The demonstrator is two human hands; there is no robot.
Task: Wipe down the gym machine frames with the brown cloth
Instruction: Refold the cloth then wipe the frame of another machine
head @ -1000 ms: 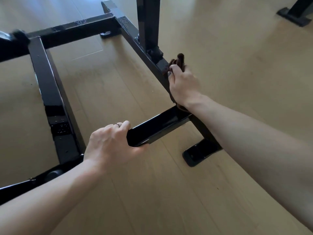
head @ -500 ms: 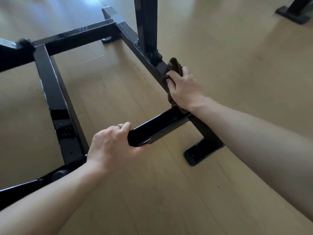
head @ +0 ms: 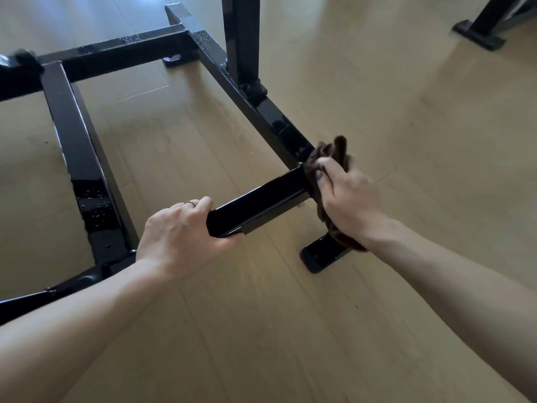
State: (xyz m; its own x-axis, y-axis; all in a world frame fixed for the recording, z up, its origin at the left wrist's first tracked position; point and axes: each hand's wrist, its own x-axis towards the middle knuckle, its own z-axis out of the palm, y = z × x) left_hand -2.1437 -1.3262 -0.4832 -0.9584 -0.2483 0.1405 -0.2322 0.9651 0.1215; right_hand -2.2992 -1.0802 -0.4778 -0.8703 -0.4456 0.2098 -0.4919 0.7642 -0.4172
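Brown cloth (head: pixel 331 154), bunched in my right hand (head: pixel 350 199), has slid down the black frame (head: pixel 261 112) to its joint with the stub bar (head: pixel 258 203). My left hand (head: pixel 180 234) still grips that stub's end. Pale wood floor (head: pixel 406 141) lies underneath.

Floor (head: pixel 406 170): pale wood planks.
Resting on it: black gym machine frame (head: pixel 84 158), on flat foot plates (head: pixel 322 254).
Far right: second black foot (head: pixel 476 39).
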